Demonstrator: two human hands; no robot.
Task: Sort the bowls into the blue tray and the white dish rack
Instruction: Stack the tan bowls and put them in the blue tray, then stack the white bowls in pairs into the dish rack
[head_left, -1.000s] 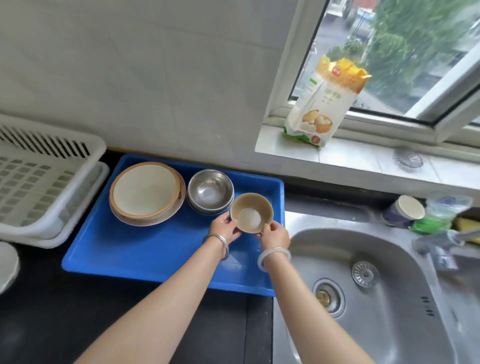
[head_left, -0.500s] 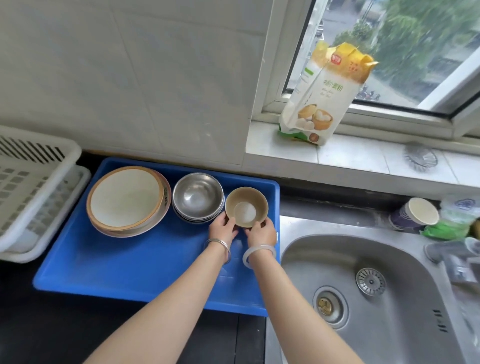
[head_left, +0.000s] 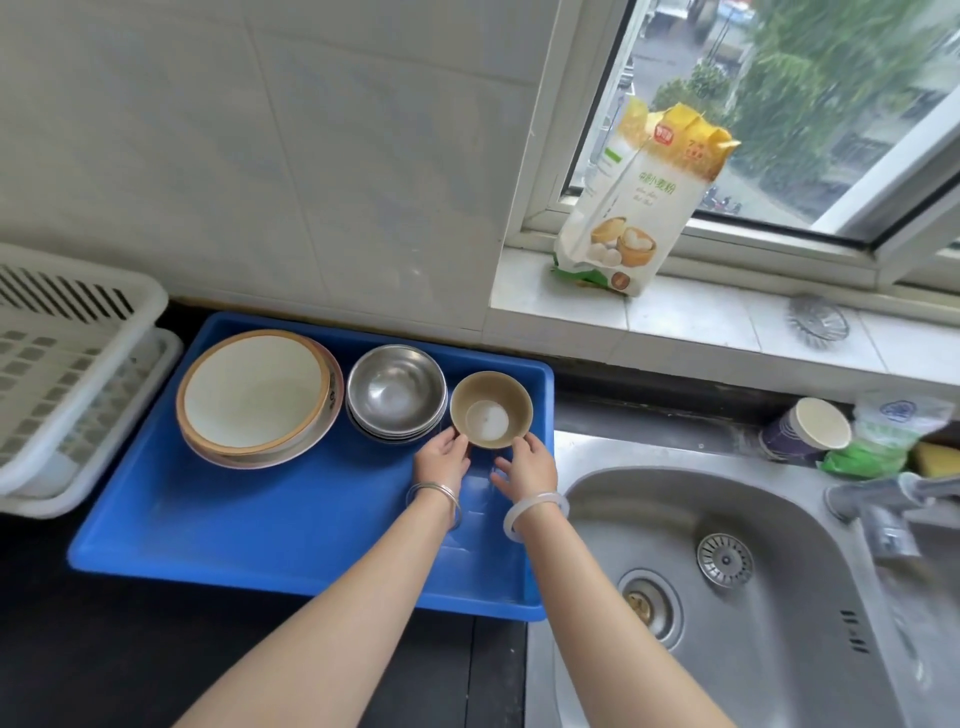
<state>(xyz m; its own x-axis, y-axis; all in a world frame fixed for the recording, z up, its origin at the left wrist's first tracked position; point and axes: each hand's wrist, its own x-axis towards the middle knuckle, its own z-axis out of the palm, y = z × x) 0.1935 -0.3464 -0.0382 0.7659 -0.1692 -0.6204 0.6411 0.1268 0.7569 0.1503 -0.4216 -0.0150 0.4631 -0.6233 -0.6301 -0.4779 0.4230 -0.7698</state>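
Observation:
A small tan bowl (head_left: 491, 408) sits upright in the back right corner of the blue tray (head_left: 249, 525). My left hand (head_left: 441, 461) grips its near left side and my right hand (head_left: 525, 465) its near right side. To its left in the tray stands a stack of steel bowls (head_left: 396, 389). Further left is a stack of wide cream bowls with brown rims (head_left: 254, 397). The white dish rack (head_left: 67, 364) stands left of the tray, with no bowls visible in it.
A steel sink (head_left: 753, 597) lies right of the tray, with a faucet (head_left: 883, 506) at its right. A paper cup (head_left: 813, 431) and a green bag (head_left: 878, 441) sit behind the sink. A flour bag (head_left: 639, 208) stands on the window sill. The dark counter runs along the front.
Both hands have carried the small tan bowl a little further back and set it lower, into the tray's back right corner beside the steel bowls.

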